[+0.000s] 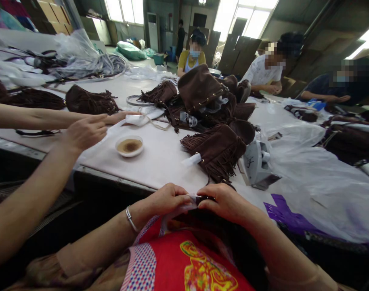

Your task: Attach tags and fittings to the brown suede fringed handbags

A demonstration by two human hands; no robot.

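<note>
Just past the table edge, above my lap, my two hands work close together. My left hand (169,199) pinches a strip of thin white wrapping (189,205), whose tail hangs toward the red apron. My right hand (222,201) is closed on a narrow dark strap (204,198) that meets the wrapping between my fingertips. What lies below the strap is dark and hard to make out. Nearest on the table is a dark brown fringed bag (217,147) with a white wrapped piece (193,160) at its side.
A co-worker's arms reach in from the left, one hand (86,131) near a white strip. A shallow dish (129,146) holds brownish stuff. Brown bags (199,87) are heaped mid-table. A grey tape dispenser (258,165) and plastic sheeting (305,178) lie right. Others sit opposite.
</note>
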